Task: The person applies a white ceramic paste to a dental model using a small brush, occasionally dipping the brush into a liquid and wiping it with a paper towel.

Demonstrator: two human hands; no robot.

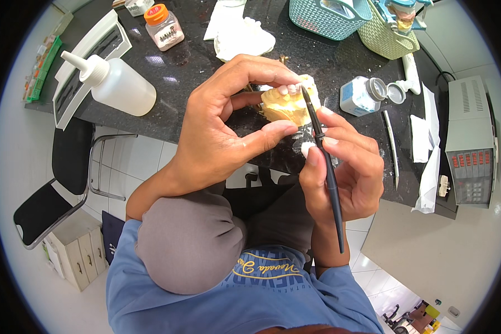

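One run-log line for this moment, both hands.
left hand: holding yellow dental model | right hand: gripping black tool, tip by teeth | squeeze bottle: on countertop

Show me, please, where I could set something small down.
Bare dark countertop lies between the white squeeze bottle and left hand, and up between the orange-capped jar and white lump. A smaller, speckled gap separates the teal basket from the blue-labelled jar. The right end is crowded: white rod, papers, grey machine.

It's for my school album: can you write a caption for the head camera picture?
Left hand holds a yellow tooth model; right hand holds a black tool at its white teeth.
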